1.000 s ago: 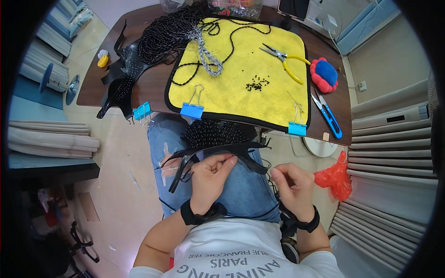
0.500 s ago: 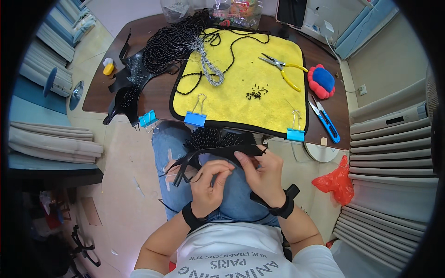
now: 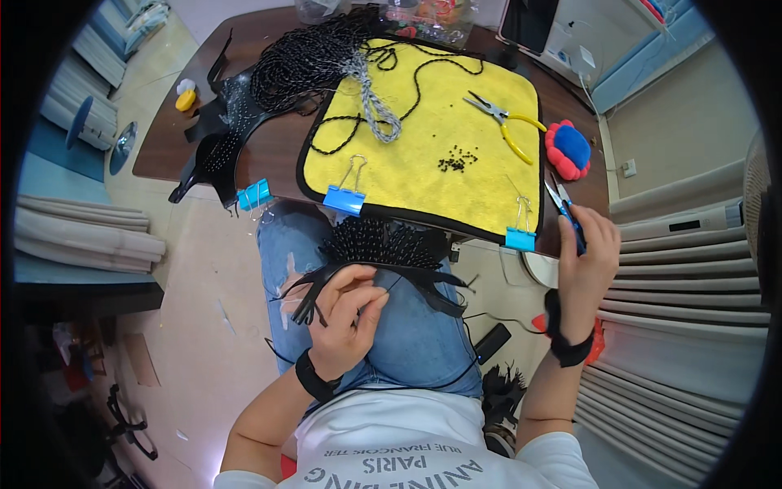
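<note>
On my lap lies a black strappy piece [image 3: 383, 247] studded with small beads, its loose strips spreading to both sides. My left hand [image 3: 346, 322] is closed on its lower edge, finger and thumb pinched together with a thin dark thread rising from them. At the table's right edge, my right hand [image 3: 592, 253] wraps round blue-handled thread snips [image 3: 561, 200]. The snips' blades point away from me and still lie along the tabletop. My palm and fingers hide most of their handle.
A yellow mat [image 3: 391, 179] carries small black beads [image 3: 458, 159], yellow-handled pliers [image 3: 509, 126] and grey-black cord [image 3: 379, 118]. Blue binder clips [image 3: 344, 200] grip its front edge. Near the snips sits a red-and-blue pincushion [image 3: 568, 150]. Another black piece [image 3: 224, 151] lies at left.
My right hand has left the black beaded piece and moved right and away from me to the snips, closing round them. The left hand keeps its hold on the piece.
</note>
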